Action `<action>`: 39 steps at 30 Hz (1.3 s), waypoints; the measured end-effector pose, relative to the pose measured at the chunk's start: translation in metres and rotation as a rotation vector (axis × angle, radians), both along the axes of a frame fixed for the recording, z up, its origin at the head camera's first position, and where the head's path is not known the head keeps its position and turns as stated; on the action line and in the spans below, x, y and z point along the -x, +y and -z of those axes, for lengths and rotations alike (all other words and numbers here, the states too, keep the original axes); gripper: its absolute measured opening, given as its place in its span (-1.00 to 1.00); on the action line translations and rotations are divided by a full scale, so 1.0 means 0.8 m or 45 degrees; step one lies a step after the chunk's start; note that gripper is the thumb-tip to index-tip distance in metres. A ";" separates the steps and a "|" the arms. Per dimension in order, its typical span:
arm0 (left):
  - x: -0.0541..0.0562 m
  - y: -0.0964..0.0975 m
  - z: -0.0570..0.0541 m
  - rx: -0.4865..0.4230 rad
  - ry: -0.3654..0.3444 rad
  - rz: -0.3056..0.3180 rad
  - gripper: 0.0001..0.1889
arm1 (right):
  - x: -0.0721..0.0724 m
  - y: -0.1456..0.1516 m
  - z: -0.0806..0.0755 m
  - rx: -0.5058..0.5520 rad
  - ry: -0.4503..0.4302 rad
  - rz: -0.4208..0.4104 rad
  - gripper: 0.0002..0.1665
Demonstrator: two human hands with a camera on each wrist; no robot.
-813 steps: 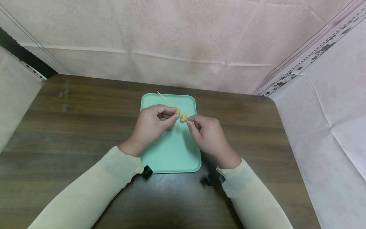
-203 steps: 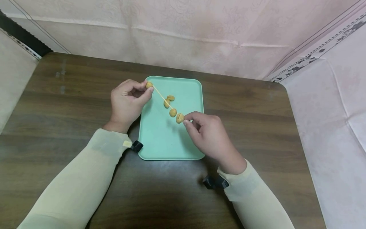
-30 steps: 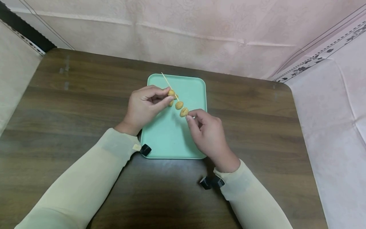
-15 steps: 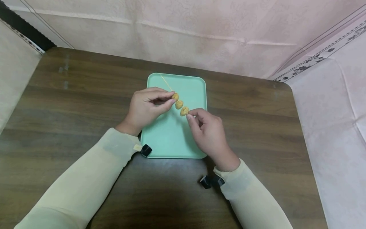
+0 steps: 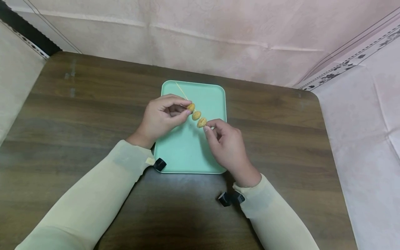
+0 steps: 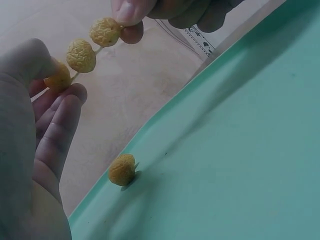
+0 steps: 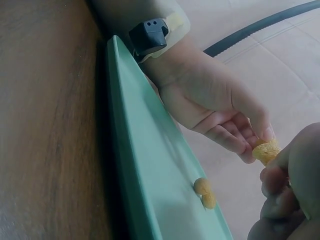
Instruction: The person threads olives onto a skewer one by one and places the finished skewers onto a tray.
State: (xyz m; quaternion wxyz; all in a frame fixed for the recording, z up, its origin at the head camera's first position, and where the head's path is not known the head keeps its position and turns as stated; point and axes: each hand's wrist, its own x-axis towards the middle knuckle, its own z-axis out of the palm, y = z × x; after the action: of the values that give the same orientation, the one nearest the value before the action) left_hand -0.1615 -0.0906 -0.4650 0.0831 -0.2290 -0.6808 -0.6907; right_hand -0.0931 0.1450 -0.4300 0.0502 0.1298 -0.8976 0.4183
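A thin wooden skewer point(image 5: 181, 91) is held slantwise above the green tray point(image 5: 187, 154), its bare end pointing to the tray's back left. Three small wrinkled yellow balls sit on it. My left hand point(image 5: 159, 116) pinches the upper ball point(image 5: 191, 107) between thumb and fingertips. Just below come the middle ball point(image 5: 196, 115) and the lowest ball point(image 5: 202, 122), with short gaps of stick between them in the left wrist view. At the skewer's lower end, right beside the lowest ball, my right hand point(image 5: 229, 147) grips the stick with thumb and index finger.
Two loose yellow balls point(image 7: 205, 192) lie close together on the tray in the right wrist view; in the head view my left hand hides them. The tray stands on a brown wooden table point(image 5: 109, 111), with pale cloth point(image 5: 200, 38) hanging behind.
Long before, the skewer bore one ball, then two. Lately my left hand brought another to the far tip and slid it down the stick to the others. The right hand kept its grip.
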 end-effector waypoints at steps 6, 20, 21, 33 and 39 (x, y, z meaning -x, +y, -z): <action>0.000 0.000 0.001 -0.026 -0.039 0.054 -0.70 | 0.002 0.002 0.004 0.001 -0.035 -0.021 -0.85; 0.001 -0.002 0.000 0.023 -0.060 0.102 -0.68 | 0.004 0.005 0.008 0.026 0.021 -0.051 -0.92; 0.001 -0.002 -0.001 0.000 -0.086 0.102 -0.70 | 0.004 0.005 0.008 0.029 0.025 -0.052 -0.92; 0.007 -0.009 -0.010 -0.345 -0.391 -0.012 -0.69 | 0.002 0.007 0.008 0.059 0.033 -0.039 -0.94; 0.013 -0.013 -0.010 -0.500 -0.477 -0.084 -0.73 | 0.002 0.007 0.009 0.056 0.029 -0.044 -0.94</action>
State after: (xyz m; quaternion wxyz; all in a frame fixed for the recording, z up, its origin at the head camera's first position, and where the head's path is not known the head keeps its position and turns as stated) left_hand -0.1718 -0.1011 -0.4566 0.0210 -0.0542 -0.5443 -0.8369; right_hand -0.0948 0.1506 -0.4369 0.0560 0.1491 -0.8851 0.4373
